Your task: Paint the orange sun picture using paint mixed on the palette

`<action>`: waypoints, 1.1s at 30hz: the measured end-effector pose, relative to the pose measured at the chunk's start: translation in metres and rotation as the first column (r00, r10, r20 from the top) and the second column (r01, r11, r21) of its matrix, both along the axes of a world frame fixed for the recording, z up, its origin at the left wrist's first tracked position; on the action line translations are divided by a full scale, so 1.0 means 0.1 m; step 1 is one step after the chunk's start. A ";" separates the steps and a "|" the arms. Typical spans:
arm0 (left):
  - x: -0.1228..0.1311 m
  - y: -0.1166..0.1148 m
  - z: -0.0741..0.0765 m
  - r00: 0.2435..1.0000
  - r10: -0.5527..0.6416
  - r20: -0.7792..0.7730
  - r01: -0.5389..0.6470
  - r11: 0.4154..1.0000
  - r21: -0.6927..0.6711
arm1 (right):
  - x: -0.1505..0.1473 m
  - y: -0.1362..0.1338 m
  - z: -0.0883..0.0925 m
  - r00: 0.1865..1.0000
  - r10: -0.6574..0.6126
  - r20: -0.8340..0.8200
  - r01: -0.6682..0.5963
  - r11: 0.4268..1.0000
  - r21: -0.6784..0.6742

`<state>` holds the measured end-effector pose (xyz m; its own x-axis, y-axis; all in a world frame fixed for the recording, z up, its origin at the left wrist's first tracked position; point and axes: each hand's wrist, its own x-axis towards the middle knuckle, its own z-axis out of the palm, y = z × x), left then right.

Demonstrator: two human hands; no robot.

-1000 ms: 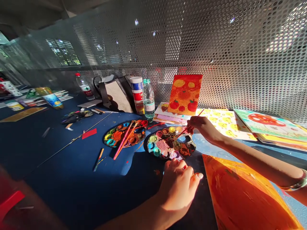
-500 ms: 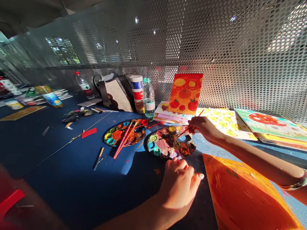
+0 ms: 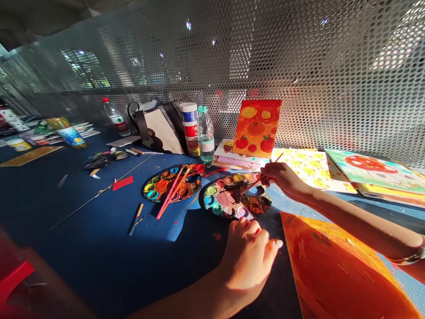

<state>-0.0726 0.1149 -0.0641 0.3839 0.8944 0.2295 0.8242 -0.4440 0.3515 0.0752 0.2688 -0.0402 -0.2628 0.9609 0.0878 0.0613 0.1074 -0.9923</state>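
My right hand [image 3: 280,177] pinches a thin paintbrush [image 3: 274,162], its tip down in the dark paint of the right-hand paint palette [image 3: 226,199]. Several wells of colour ring that palette, with pink and brown smears in its middle. My left hand [image 3: 249,257] lies at the palette's near edge with fingers curled under; the fingertips are hidden, so I cannot tell whether they grip anything. To its right lies an orange painted canvas [image 3: 345,266]. A second palette [image 3: 156,184] on the left carries a pink brush [image 3: 171,192] and a wooden-handled one laid across it.
A water bottle [image 3: 206,137], stacked paint jars [image 3: 190,128] and a bag [image 3: 162,130] stand along the perforated metal screen [image 3: 299,57]. A fruit painting [image 3: 257,128] leans there. More paintings [image 3: 375,170] lie at right; a short brush [image 3: 136,218] and red card [image 3: 122,183] at left.
The brush tip has shifted slightly left and down across the dark paint. My left hand has stayed almost where it was.
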 end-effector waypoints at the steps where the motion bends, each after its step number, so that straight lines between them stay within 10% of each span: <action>1: 0.00 0.00 -0.01 1.000 0.001 0.003 -0.001 1.000 0.008 | -0.01 -0.01 0.01 1.000 -0.002 0.002 0.002 1.000 0.000; 15: -0.01 0.00 0.00 1.000 -0.003 0.000 0.003 1.000 0.020 | -0.08 -0.26 0.13 0.968 0.143 0.208 -0.184 0.964 0.194; 23: -0.01 -0.02 -0.02 1.000 -0.001 -0.006 0.001 0.997 0.077 | -0.13 -0.47 0.34 0.841 -0.022 0.541 -0.346 0.747 0.568; 33: 0.00 0.00 -0.03 1.000 -0.003 -0.013 0.004 0.998 0.067 | -0.19 -0.56 0.20 0.847 0.025 0.531 -0.471 0.498 0.728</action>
